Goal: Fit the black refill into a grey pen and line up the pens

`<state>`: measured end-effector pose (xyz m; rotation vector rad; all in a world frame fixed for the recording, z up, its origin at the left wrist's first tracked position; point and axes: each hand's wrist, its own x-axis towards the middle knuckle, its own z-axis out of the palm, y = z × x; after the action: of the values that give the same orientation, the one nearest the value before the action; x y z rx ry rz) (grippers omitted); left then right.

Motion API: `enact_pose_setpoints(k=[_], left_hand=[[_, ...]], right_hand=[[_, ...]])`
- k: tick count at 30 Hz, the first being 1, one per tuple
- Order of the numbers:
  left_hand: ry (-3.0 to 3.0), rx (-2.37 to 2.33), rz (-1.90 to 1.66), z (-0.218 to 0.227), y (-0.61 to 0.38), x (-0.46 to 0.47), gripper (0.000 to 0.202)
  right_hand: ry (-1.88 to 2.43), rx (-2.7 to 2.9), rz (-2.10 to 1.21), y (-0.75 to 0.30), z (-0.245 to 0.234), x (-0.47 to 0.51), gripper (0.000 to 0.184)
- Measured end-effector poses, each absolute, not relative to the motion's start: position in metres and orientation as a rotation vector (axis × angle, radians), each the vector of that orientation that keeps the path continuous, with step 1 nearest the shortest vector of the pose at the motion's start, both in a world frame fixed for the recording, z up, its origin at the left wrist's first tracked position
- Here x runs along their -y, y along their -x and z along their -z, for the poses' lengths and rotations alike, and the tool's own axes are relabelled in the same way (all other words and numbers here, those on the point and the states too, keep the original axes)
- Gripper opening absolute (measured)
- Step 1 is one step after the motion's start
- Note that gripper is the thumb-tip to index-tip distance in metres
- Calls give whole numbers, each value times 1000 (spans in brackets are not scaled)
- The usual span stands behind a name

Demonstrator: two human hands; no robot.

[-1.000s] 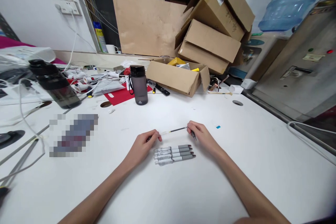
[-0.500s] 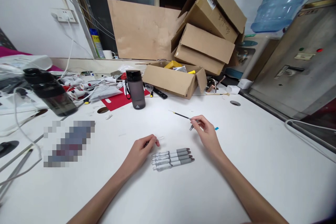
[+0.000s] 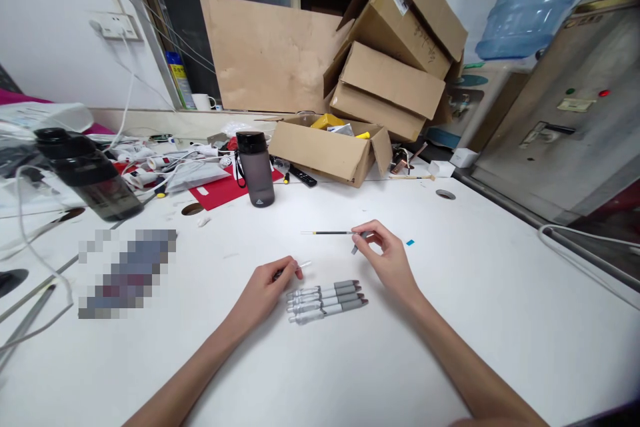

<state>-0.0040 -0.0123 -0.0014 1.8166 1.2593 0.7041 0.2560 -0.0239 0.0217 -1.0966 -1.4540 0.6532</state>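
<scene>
My right hand [image 3: 387, 260] is closed, pinching a slim pen refill [image 3: 330, 233] that points left, nearly level above the white table. A short grey piece [image 3: 355, 249], perhaps a pen grip, is tucked in the same fingers. My left hand [image 3: 270, 287] is curled, resting low over the table. Out of its fingertips pokes a clear, tube-like pen part [image 3: 305, 265]; the rest of that part is hidden in the hand. Between the two hands, several white-and-grey pens [image 3: 327, 301] lie side by side, dark tips to the right.
A small blue scrap [image 3: 410, 242] lies right of my right hand. Farther back stand a grey bottle [image 3: 259, 173], a red folder [image 3: 215, 195] and an open cardboard box [image 3: 320, 147]. At left are a dark bottle [image 3: 93, 177], tangled cables and a blurred-out object [image 3: 133, 270].
My right hand has shifted slightly left and turned the refill from slanting up-left to nearly level, its end nearer my left hand. My left hand stays about where it was.
</scene>
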Motion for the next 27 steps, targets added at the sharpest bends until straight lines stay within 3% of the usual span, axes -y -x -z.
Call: enact_pose_setpoints(k=[27], left_hand=[[-1824, -1240, -709, 2, 4, 13, 50]], right_hand=[[1106, 1477, -660, -254, -22, 26, 20]])
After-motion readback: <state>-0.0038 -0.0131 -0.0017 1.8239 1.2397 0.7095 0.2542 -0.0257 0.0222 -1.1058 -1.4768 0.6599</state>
